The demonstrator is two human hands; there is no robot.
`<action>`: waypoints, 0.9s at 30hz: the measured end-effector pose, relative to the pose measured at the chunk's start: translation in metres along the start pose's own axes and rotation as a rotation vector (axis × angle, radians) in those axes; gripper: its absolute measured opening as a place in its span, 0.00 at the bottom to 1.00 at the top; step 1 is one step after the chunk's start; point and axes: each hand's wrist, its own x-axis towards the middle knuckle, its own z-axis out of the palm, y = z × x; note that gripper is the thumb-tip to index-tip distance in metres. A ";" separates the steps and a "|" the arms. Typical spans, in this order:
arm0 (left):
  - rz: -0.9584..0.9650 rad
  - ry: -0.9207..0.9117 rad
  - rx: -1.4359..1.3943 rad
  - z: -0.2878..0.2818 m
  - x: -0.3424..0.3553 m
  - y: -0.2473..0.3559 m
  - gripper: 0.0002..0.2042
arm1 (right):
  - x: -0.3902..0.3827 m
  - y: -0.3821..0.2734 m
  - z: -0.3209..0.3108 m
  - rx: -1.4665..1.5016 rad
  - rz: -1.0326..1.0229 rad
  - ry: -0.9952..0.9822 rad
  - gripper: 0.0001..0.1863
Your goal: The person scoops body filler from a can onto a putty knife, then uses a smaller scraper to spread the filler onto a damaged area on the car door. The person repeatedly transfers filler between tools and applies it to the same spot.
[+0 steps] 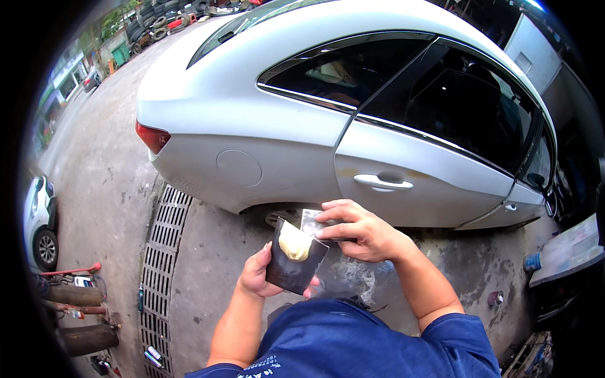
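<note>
My left hand (257, 272) grips a dark square board (291, 276) by its edges, with the thumb along its left side and fingertips showing at its lower right. A pale yellow mound of putty (295, 242) lies on the board's upper part. My right hand (364, 230) holds a flat, greyish metal spreader (310, 222), its fingers laid over the plate. The spreader is at the board's upper right edge, close to the putty; whether they touch I cannot tell. In front of both hands stands a white car (283, 148), with a faint yellowish patch beside its rear door handle (383, 183).
A slotted drain grate (165, 252) runs along the floor at left. Red-handled equipment and dark cylinders (85, 340) lie at lower left, below another parked car (41, 227). At right are a blue bucket (533, 261), a pale panel (567, 249) and a small can (496, 298).
</note>
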 end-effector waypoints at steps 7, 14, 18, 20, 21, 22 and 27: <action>0.387 0.418 0.174 0.026 0.042 0.017 0.22 | -0.022 0.028 0.027 0.926 0.346 0.680 0.22; 0.537 0.529 0.354 0.014 0.047 0.031 0.20 | 0.022 0.010 0.094 0.690 0.043 0.623 0.22; 0.490 0.461 0.390 0.005 0.025 0.073 0.19 | 0.047 0.001 0.124 0.537 0.111 0.596 0.23; 0.475 0.444 0.405 -0.001 0.014 0.093 0.19 | 0.075 -0.006 0.133 0.575 0.039 0.677 0.24; 0.468 0.433 0.413 -0.002 0.010 0.103 0.19 | 0.084 -0.009 0.146 0.489 0.091 0.677 0.24; 0.468 0.428 0.425 -0.005 0.004 0.112 0.19 | 0.090 -0.010 0.161 0.403 0.145 0.677 0.24; 0.315 0.385 0.383 -0.008 -0.007 0.158 0.20 | 0.080 -0.005 0.182 -0.348 0.346 0.601 0.22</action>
